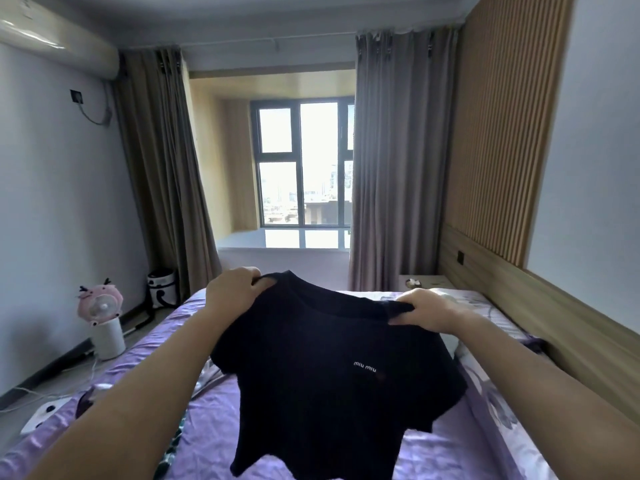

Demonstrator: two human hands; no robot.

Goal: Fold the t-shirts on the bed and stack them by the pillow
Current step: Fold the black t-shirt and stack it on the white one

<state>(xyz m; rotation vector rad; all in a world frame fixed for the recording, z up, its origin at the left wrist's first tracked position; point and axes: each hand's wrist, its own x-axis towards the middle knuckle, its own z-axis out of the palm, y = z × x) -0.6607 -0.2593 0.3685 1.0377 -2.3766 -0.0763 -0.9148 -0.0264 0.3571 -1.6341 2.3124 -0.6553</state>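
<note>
Black t-shirt [325, 368] held up above the bed [214, 420], front with small white lettering facing the camera, hem hanging just over the bed. Left hand [232, 289] pinching one shoulder, right hand [420, 311] gripping the other, fingers curled round the cloth.

Likely risk: laid down unevenly, with a sleeve tucked under or the hem bunched, since the body hangs slack and slightly twisted. Could also slide on the glossy purple sheet and drag it into creases.

Pillow [453, 299] at the far right of the bed, beyond the right hand. Pink fan [102, 304] left of the bed on the floor. Window [304, 168] and curtains beyond the bed, slatted wood panel to its right
</note>
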